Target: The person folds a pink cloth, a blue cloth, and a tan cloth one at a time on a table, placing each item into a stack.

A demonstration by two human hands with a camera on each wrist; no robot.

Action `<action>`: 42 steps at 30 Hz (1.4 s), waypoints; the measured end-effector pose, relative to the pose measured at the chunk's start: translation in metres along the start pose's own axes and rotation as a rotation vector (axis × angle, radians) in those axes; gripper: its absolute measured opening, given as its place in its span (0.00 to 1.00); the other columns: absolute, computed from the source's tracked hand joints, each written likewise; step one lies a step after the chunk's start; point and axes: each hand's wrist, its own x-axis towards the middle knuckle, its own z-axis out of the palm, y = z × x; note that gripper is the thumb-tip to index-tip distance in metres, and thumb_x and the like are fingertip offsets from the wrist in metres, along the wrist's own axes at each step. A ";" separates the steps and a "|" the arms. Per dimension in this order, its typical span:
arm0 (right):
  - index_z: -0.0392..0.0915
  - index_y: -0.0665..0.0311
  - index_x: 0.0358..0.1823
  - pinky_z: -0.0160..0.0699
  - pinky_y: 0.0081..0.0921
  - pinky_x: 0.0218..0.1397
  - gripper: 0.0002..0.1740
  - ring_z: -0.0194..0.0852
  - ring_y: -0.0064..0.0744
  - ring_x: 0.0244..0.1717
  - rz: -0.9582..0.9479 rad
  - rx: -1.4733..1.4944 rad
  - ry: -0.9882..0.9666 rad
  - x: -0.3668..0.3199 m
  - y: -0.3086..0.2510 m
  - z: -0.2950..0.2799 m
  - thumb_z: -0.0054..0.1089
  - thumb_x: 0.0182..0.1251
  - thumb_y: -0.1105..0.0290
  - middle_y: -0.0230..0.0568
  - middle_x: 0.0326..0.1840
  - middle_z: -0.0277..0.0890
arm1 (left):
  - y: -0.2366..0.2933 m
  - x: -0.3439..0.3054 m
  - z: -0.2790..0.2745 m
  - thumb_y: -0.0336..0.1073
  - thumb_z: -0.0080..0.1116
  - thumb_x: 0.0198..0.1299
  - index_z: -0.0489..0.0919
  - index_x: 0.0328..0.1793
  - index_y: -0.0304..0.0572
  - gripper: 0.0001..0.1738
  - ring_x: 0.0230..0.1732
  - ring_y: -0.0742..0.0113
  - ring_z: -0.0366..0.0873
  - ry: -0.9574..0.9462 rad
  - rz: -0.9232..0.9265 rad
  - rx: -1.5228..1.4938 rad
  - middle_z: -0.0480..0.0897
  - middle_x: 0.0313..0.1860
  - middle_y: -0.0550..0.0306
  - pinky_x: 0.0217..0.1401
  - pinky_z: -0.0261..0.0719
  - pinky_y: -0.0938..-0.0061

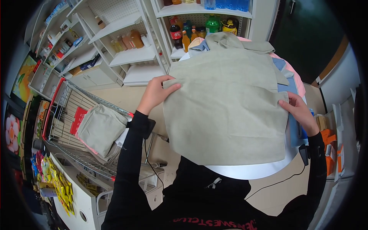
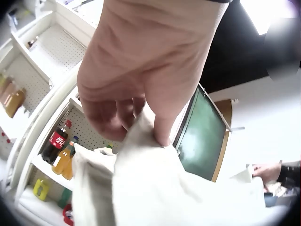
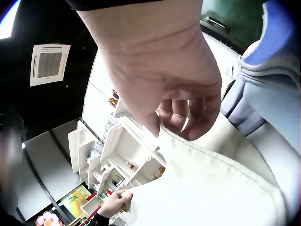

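A light grey-green shirt (image 1: 226, 115) lies spread over a round white table (image 1: 245, 171), its bunched end at the far side. My left hand (image 1: 155, 94) pinches its left edge between thumb and fingers, and the cloth rises in a peak there in the left wrist view. On the opposite edge my right hand (image 1: 301, 111) pinches a corner; the stitched hem (image 3: 221, 162) runs away from those fingers. Blue and pink clothes (image 1: 293, 82) show from beneath the shirt on the right.
To the left stands a shopping cart (image 1: 63, 122) holding a stack of folded grey-green clothes (image 1: 101, 128). Shelves with bottles (image 1: 176, 34) line the back. Yellow snack packs (image 1: 61, 188) hang at the lower left. Orange boxes (image 1: 329, 151) sit on a right-hand shelf.
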 end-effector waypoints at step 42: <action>0.83 0.62 0.64 0.78 0.24 0.56 0.25 0.81 0.20 0.49 -0.023 0.014 0.166 0.192 0.004 -0.034 0.68 0.76 0.52 0.29 0.52 0.85 | -0.082 0.138 0.033 0.47 0.72 0.70 0.87 0.62 0.33 0.25 0.36 0.79 0.79 0.151 -0.098 -0.473 0.86 0.37 0.66 0.43 0.77 0.81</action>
